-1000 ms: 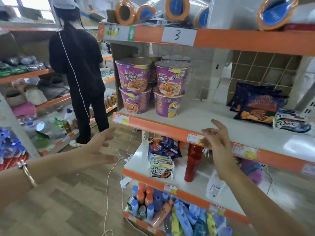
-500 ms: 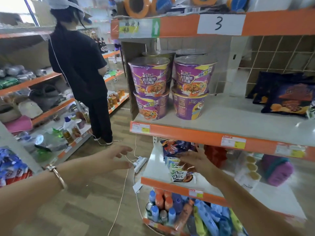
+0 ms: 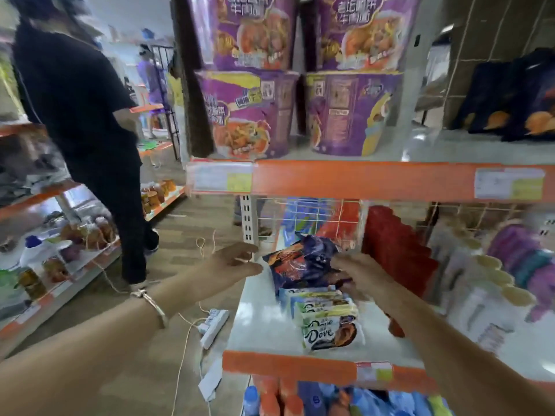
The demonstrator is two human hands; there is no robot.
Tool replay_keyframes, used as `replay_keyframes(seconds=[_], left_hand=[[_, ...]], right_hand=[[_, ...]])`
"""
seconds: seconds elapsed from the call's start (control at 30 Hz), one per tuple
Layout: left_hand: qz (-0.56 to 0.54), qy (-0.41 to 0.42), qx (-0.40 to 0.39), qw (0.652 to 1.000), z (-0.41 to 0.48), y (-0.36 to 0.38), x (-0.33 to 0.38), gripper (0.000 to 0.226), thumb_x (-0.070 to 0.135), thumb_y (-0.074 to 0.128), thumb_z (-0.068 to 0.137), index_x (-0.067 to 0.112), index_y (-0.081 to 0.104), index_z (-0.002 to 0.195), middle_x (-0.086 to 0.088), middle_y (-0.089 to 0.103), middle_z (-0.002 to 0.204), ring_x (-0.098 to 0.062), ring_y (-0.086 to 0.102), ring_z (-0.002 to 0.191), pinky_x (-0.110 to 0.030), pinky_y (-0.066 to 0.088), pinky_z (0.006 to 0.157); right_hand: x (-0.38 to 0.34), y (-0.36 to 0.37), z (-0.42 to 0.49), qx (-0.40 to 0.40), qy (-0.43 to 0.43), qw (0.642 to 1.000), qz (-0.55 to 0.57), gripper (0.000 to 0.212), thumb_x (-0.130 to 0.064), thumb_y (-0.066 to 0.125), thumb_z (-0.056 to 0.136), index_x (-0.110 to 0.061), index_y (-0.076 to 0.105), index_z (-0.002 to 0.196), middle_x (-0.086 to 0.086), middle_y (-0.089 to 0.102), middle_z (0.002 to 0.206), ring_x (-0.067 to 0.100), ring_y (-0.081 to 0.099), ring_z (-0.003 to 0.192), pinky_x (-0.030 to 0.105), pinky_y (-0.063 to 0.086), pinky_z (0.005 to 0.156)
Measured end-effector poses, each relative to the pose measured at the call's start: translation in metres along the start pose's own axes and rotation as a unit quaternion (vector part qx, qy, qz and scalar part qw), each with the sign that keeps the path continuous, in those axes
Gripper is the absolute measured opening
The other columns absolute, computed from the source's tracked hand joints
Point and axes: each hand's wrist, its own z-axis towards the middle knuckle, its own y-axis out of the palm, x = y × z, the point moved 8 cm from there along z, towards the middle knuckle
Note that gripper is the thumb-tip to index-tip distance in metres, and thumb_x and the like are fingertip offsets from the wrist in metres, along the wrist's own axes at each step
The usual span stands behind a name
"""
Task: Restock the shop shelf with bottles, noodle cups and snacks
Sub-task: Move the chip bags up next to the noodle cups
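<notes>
Snack bag [image 3: 303,262] on middle shelf [image 3: 258,322], right hand [image 3: 357,274] touching it

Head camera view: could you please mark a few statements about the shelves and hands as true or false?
1. The right hand is at the dark snack bag. True.
2. The noodle cups are green. False: they are purple.
3. The chocolate packs lie in front of the snack bag. True.
4. The left hand grips a bottle. False: it is open and holds nothing.
5. The noodle cups sit below the snack bag. False: they are on the shelf above.
</notes>
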Motion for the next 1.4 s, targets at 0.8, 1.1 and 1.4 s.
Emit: replay_keyframes(seconds=[0.8,1.1,1.4], left_hand=[[0.037,0.194,0.251,0.948,0.115,0.119,-0.123,0.087,0.056,0.051,0.075,0.038,0.006,0.147,0.009,0.017,0.144,-0.003,0.012,0.134,-0.026,0.014,0.11],[0.055,0.203,0.264,0.941,0.111,0.119,-0.117,0.09,0.072,0.035,0.058,0.045,0.013,0.141,0.014,0.023,0.121,0.004,0.014,0.113,-0.023,0.018,0.102],[-0.307,0.188,0.146,0.921,0.104,0.112,-0.111,0.058,0.049,0.073,0.061,0.025,0.061,0.113,0.0,0.068,0.112,-0.01,0.063,0.102,-0.017,0.051,0.082]], right_hand=[[0.07,0.017,0.102,0.341,-0.229,0.814,-0.411,0.085,-0.059,0.06,0.079,-0.034,0.017,0.147,-0.013,0.028,0.153,0.014,0.022,0.142,0.047,0.016,0.114],[0.057,-0.008,0.073,0.415,-0.372,0.815,-0.16,0.039,-0.049,0.042,0.087,-0.024,0.061,0.11,-0.008,0.063,0.08,0.012,0.058,0.085,0.038,0.034,0.091],[0.055,0.048,0.072,0.001,-0.375,0.927,0.019,0.012,-0.025,0.053,0.089,-0.026,0.063,0.094,0.007,0.063,0.082,0.008,0.06,0.079,0.014,0.05,0.07]])
